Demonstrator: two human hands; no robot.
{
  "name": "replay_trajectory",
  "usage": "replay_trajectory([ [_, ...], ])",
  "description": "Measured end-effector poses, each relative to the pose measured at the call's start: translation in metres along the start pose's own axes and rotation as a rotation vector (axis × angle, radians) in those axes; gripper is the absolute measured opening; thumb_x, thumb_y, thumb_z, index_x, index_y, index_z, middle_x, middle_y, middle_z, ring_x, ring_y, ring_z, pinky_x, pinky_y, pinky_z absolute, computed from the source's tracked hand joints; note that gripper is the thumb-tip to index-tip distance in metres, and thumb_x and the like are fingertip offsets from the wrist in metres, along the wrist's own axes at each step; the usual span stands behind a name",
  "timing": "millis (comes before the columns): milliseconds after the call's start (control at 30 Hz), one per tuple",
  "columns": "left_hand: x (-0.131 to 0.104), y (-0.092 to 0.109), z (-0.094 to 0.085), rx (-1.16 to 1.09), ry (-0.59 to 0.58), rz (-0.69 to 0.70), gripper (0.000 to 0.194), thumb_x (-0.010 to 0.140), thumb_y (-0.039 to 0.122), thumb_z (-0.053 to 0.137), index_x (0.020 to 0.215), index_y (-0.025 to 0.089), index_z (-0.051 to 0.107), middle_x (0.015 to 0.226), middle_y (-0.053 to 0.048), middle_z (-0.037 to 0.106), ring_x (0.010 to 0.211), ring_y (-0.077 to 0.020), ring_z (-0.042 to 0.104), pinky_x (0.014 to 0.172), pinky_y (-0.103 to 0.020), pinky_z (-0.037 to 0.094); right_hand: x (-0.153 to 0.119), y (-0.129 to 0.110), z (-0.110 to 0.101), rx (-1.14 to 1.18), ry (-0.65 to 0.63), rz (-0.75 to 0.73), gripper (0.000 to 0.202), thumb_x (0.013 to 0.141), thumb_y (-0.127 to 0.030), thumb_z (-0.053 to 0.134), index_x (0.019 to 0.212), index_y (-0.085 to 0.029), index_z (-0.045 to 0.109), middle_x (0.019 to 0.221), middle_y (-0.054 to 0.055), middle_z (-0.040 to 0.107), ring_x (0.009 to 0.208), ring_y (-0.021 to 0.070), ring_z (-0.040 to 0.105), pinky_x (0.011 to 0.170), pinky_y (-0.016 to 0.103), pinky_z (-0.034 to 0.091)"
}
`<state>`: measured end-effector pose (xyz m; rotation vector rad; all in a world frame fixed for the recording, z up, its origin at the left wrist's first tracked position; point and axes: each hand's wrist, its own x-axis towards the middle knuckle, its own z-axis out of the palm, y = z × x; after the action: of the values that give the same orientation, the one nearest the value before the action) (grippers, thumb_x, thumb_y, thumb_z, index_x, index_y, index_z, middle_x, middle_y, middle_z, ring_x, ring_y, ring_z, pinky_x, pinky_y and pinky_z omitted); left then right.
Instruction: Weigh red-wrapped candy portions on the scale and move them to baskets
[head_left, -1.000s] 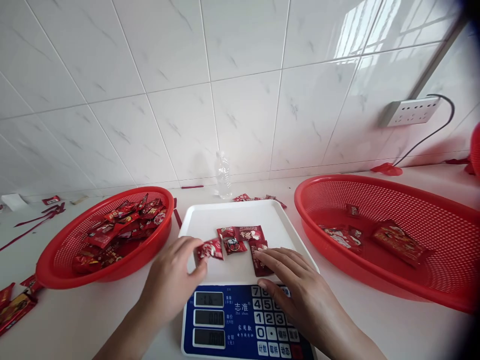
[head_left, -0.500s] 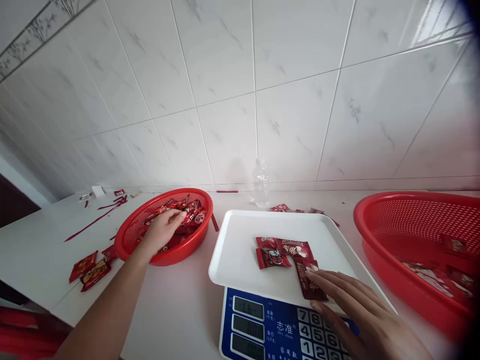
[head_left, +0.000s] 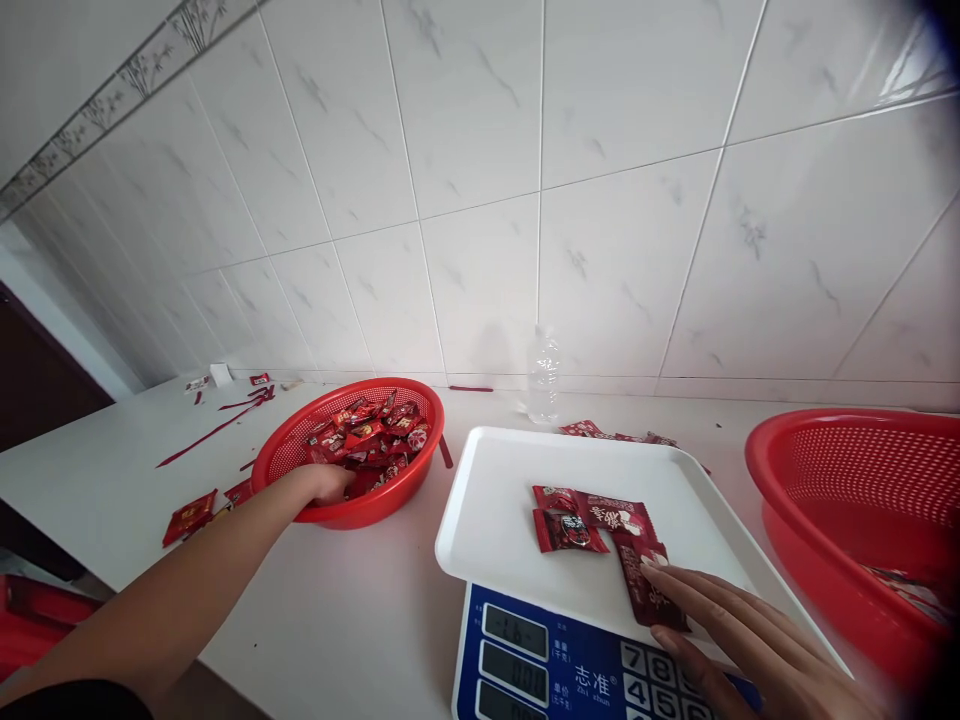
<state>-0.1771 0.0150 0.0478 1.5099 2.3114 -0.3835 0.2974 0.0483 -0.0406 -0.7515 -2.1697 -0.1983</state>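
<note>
Judged step: picking. Left hand (head_left: 330, 483) dips among packets (head_left: 364, 432) in basket (head_left: 405, 500); cannot tell its grip. Right hand (head_left: 750, 630), grip released, covers 1 packet's edge on tray (head_left: 487, 500). Next move calls for rim clearance.

"What's on your white tabletop (head_left: 337, 620)?"

"Scale (head_left: 592, 685) up front, between your red left basket (head_left: 390, 507) and red right basket (head_left: 791, 530). Clear bottle (head_left: 544, 378) upright near the wall."

"Loose stuff?"

"Red packets (head_left: 585, 429) behind your scale, shiny wrappers (head_left: 190, 515) beside the left basket, dark red ribbon (head_left: 217, 431) farther back, small white piece (head_left: 221, 375) near the wall."
</note>
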Motion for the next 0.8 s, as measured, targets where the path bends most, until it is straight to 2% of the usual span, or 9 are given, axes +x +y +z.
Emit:
replay_trajectory([
  [100,-0.001,0.002,-0.005,-0.094,-0.105,0.013,0.026,0.051,0.022,0.068,0.077,0.022,0.072,0.094,-0.010,0.073,0.083,-0.0342,0.066,0.067,-0.038,0.048,0.004,-0.002,-0.002,0.015,0.008,-0.009,0.034,0.092,-0.040,0.049,0.121,-0.025,0.059,0.103,0.004,0.072,0.089,0.0213,0.070,0.073,0.032,0.060],
  [200,-0.004,0.002,-0.010,-0.193,-0.147,0.040,0.020,0.046,0.021,0.065,0.065,0.022,0.069,0.075,-0.007,0.071,0.071,-0.0316,0.065,0.060,-0.037,0.047,0.007,-0.003,-0.004,0.032,0.030,-0.017,0.033,0.091,-0.039,0.049,0.119,-0.026,0.060,0.102,0.004,0.072,0.087,0.0218,0.070,0.071,0.032,0.061],
  [300,-0.009,0.003,-0.017,-0.331,-0.118,0.065,0.028,0.045,0.024,0.066,0.073,0.022,0.067,0.072,-0.003,0.068,0.068,-0.0271,0.063,0.057,-0.033,0.047,0.007,-0.003,-0.005,0.050,0.043,-0.015,0.032,0.092,-0.039,0.049,0.119,-0.026,0.061,0.102,0.004,0.072,0.087,0.0221,0.071,0.071,0.032,0.060],
  [467,-0.030,0.015,-0.033,-0.619,0.035,0.189,0.039,0.065,0.042,0.064,0.098,0.023,0.056,0.098,-0.003,0.064,0.089,-0.0197,0.064,0.072,-0.027,0.050,0.008,-0.006,-0.006,0.046,0.050,-0.016,0.032,0.092,-0.041,0.049,0.116,-0.025,0.062,0.101,0.004,0.073,0.086,0.0217,0.071,0.070,0.032,0.060],
  [567,-0.044,0.039,-0.038,-0.789,0.106,0.270,0.038,0.075,0.046,0.060,0.103,0.023,0.051,0.106,-0.004,0.061,0.090,-0.0178,0.065,0.074,-0.027,0.051,0.013,-0.011,-0.010,0.022,0.059,-0.010,0.030,0.093,-0.041,0.048,0.112,-0.023,0.063,0.098,0.004,0.073,0.083,0.0202,0.071,0.068,0.031,0.061],
  [667,-0.056,0.076,-0.034,-0.995,0.175,0.370,0.034,0.076,0.043,0.063,0.101,0.022,0.053,0.104,-0.005,0.062,0.093,-0.0193,0.065,0.079,-0.032,0.051,0.020,-0.017,-0.017,-0.013,0.029,0.005,0.028,0.094,-0.038,0.047,0.108,-0.022,0.065,0.099,0.004,0.073,0.085,0.0206,0.071,0.068,0.032,0.061],
  [733,-0.064,0.104,-0.026,-1.010,0.271,0.455,0.030,0.079,0.041,0.062,0.101,0.022,0.055,0.108,-0.005,0.063,0.097,-0.0201,0.064,0.083,-0.033,0.052,0.023,-0.020,-0.021,-0.026,0.003,0.016,0.027,0.095,-0.034,0.046,0.106,-0.022,0.066,0.101,0.005,0.073,0.088,0.0218,0.070,0.070,0.035,0.061],
  [800,-0.075,0.132,-0.014,-0.922,0.385,0.552,0.023,0.084,0.037,0.055,0.101,0.022,0.056,0.110,-0.005,0.063,0.100,-0.0200,0.063,0.084,-0.033,0.052,0.024,-0.023,-0.023,-0.023,-0.020,0.032,0.025,0.095,-0.030,0.046,0.106,-0.020,0.066,0.102,0.006,0.073,0.091,0.0227,0.070,0.073,0.037,0.061],
])
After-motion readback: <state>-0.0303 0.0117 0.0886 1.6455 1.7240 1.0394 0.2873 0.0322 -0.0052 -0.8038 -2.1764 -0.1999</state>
